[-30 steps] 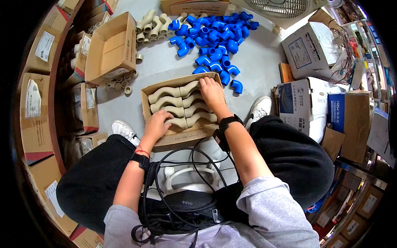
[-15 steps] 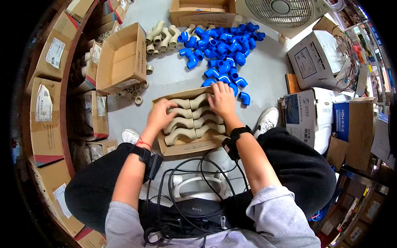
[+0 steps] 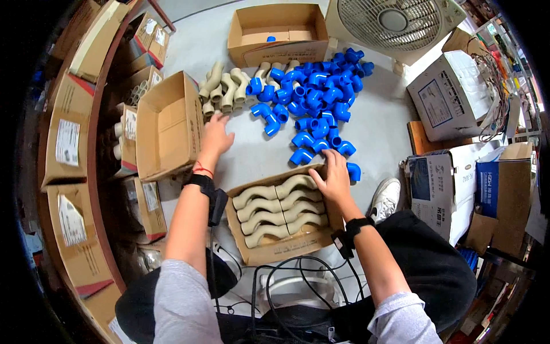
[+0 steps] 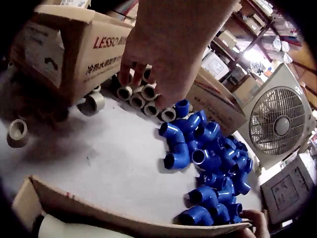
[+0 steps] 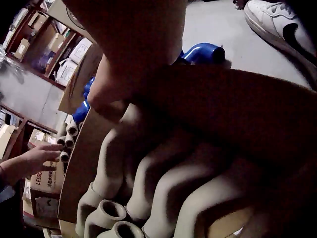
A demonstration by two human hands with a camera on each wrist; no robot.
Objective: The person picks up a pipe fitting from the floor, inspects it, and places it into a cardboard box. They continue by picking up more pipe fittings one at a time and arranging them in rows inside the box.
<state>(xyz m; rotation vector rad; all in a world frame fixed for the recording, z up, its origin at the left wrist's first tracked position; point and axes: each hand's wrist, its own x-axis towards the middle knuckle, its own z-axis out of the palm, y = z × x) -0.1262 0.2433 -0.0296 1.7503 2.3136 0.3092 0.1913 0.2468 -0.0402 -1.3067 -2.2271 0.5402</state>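
Note:
Beige wavy pipe bends (image 3: 266, 213) lie in two columns inside an open cardboard box (image 3: 298, 249) between the person's feet. At the box's far right corner is my right hand (image 3: 337, 184), its thumb inside the wall and its fingers over the outside, gripping the rim. My left hand (image 3: 215, 137) stretches forward over the floor, fingers extended and empty. Its fingertips come right at the near end of a pile of loose beige pipe bends (image 3: 228, 90). In the left wrist view the fingers hang in front of the round ends of the loose bends (image 4: 137, 101).
Blue elbow fittings (image 3: 318, 94) are heaped beyond the box. An open carton (image 3: 169, 126) stands at left, and another (image 3: 278, 54) at the back beside a fan (image 3: 395, 23). Cartons (image 3: 438, 195) line the right side. Black cables (image 3: 303, 269) loop near the lap.
My left hand has left the bends in the box and reached forward to the loose pile. The right hand has shifted from the bends to the box's far right corner. The head view has tilted up.

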